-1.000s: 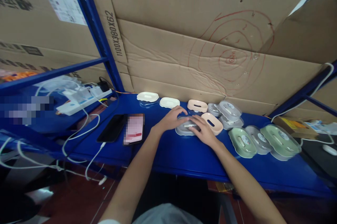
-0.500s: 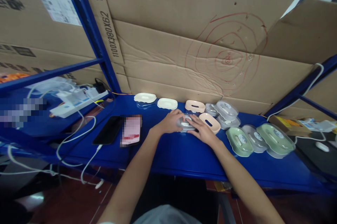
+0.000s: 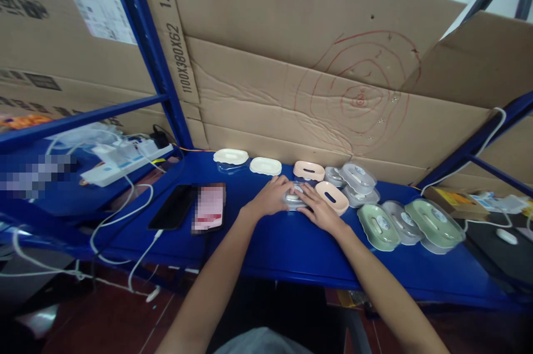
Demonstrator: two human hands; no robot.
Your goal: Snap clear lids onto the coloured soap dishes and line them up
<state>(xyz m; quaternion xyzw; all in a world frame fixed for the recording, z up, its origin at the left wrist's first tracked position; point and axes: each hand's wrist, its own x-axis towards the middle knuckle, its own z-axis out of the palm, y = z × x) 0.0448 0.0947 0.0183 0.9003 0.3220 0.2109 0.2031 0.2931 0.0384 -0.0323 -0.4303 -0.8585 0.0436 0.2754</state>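
On the blue table, a grey soap dish with a clear cover [image 3: 296, 202] sits between my hands. My left hand [image 3: 272, 197] grips its left side, fingers curled over the edge. From the right, my right hand [image 3: 318, 205] presses on its top and right side, hiding part of it. Just behind my right hand lies a peach soap dish part with a slot [image 3: 332, 198]. A second peach part [image 3: 308, 170] rests farther back, near the cardboard. Two cream parts [image 3: 265, 166] lie to the left of it, one with a clear cover under it.
Several covered grey soap dishes [image 3: 358, 177] are stacked at back right. Green covered ones [image 3: 378, 226] stand nearer the right. Two phones lie at left, one black [image 3: 172, 207] with a white cable. A power strip [image 3: 125, 162] is beyond the blue frame post [image 3: 172, 93].
My hands stay on the grey soap dish, with only slight finger shifts. The whole view has moved a little with my head.
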